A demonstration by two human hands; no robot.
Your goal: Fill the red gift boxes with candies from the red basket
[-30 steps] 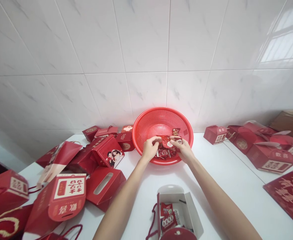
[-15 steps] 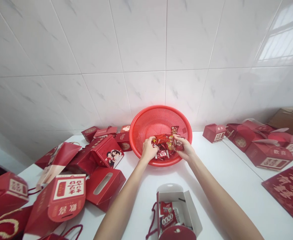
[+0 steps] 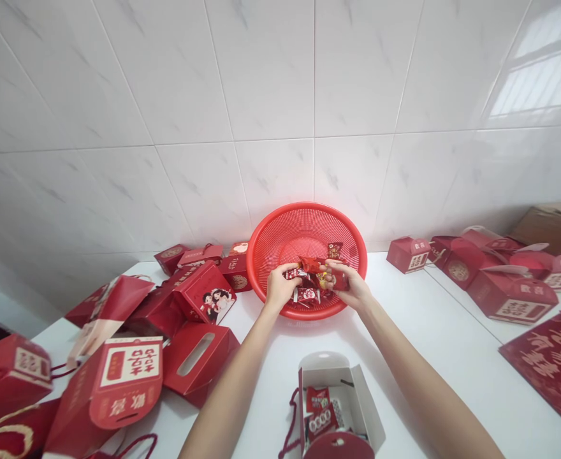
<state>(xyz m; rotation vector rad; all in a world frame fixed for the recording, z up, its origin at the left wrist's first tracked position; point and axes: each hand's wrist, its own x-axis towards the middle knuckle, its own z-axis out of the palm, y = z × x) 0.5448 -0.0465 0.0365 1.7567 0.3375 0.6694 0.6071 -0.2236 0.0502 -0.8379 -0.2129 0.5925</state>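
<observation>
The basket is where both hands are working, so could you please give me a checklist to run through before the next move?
1. Basket upright on the table: ok.
2. Packets in the basket: ok, several lie towards its near side.
3. Left hand and right hand clear of the basket: not ok, both are in among the packets.
4. Number of packets in each grip: cannot tell, the fingers hide it.
5. Open box unblocked: ok, its flaps are spread.
6. Cord off the opening: ok, it hangs outside the box's left side.
</observation>
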